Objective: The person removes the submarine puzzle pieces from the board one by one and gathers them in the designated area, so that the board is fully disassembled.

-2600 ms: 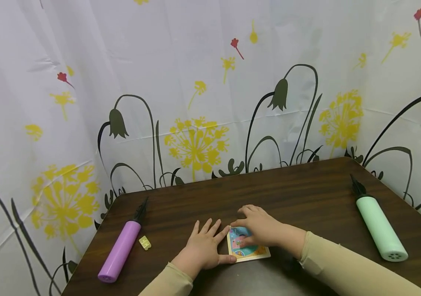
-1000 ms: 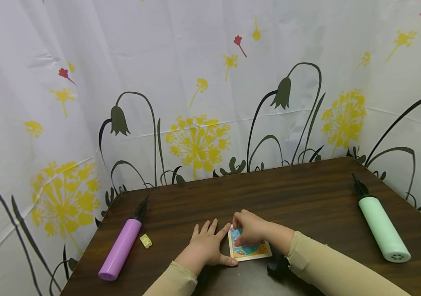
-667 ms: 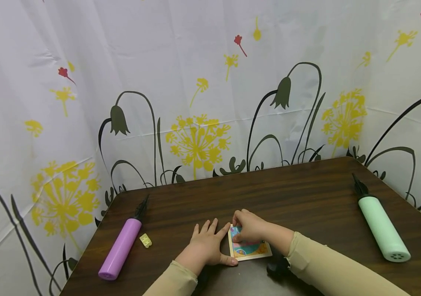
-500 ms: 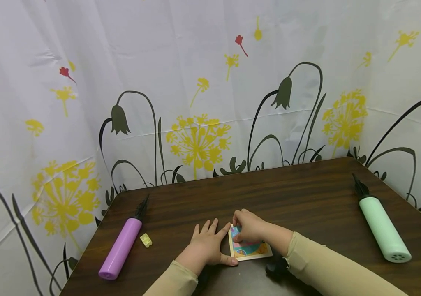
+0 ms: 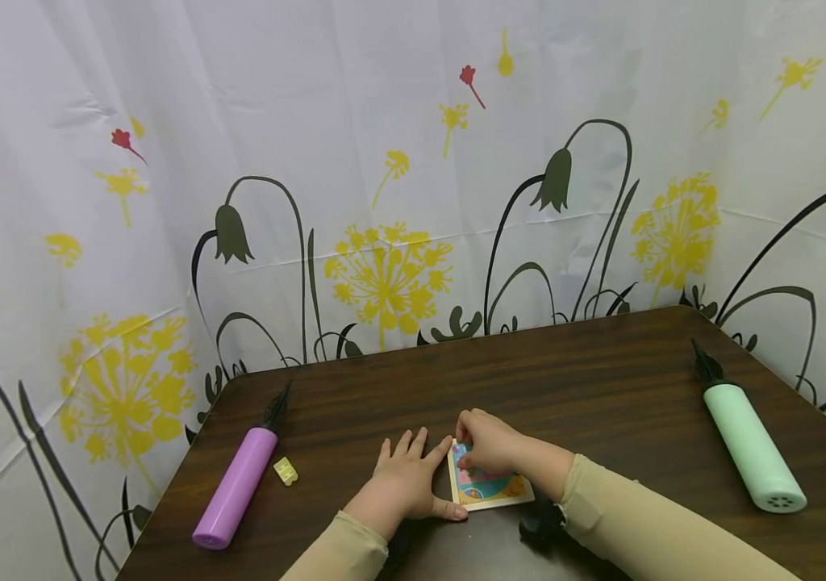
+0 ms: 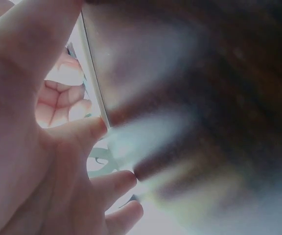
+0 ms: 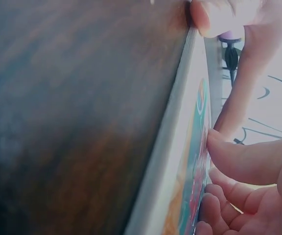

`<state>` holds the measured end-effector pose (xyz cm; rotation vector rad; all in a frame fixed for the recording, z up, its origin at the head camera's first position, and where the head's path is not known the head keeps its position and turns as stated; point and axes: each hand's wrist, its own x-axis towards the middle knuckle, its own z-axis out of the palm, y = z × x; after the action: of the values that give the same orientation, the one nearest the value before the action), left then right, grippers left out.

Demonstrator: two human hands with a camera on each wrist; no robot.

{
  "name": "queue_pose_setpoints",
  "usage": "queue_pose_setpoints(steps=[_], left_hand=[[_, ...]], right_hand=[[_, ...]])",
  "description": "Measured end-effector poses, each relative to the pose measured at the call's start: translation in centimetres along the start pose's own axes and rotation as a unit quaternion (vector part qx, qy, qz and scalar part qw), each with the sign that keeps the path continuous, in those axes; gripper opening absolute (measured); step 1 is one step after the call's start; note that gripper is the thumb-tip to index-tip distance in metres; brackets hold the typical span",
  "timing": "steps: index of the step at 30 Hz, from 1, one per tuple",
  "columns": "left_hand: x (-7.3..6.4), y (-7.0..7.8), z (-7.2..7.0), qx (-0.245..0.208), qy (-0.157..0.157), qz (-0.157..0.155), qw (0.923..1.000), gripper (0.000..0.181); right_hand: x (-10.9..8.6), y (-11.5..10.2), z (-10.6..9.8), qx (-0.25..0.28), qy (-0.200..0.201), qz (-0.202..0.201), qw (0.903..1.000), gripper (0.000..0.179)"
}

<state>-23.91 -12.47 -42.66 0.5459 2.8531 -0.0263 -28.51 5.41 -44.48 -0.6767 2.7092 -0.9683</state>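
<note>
Picture board (image 5: 494, 491) lies flat on the dark wood-grain bench (image 5: 587, 379), with a pale border round a blue, pink and orange print. The left hand (image 5: 406, 484) is spread along its left side, index fingertip at the far corner and thumb at the near one; that grip is apart, fingers straight. The right hand (image 5: 493, 445) is over the board's upper part, its fingers curled and its thumb resting on the printed face; whether this grip pinches anything, I cannot tell. A small yellow block (image 5: 285, 471) lies well to the left, near a purple tube (image 5: 237, 488) with a black tip. A pale green tube (image 5: 752, 448), also black-tipped, lies far to the right. Behind the bench hangs a white curtain (image 5: 355, 105) printed with flowers
</note>
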Motion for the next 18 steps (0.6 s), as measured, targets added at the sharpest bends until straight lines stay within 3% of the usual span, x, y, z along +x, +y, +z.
queue_pose_setpoints(steps=[18], left_hand=[[-0.06, 0.02, -0.09, -0.003, -0.002, -0.003, 1.0, 0.109]], right_hand=[[0.4, 0.16, -0.01, -0.003, 0.013, 0.006, 0.9999, 0.02]])
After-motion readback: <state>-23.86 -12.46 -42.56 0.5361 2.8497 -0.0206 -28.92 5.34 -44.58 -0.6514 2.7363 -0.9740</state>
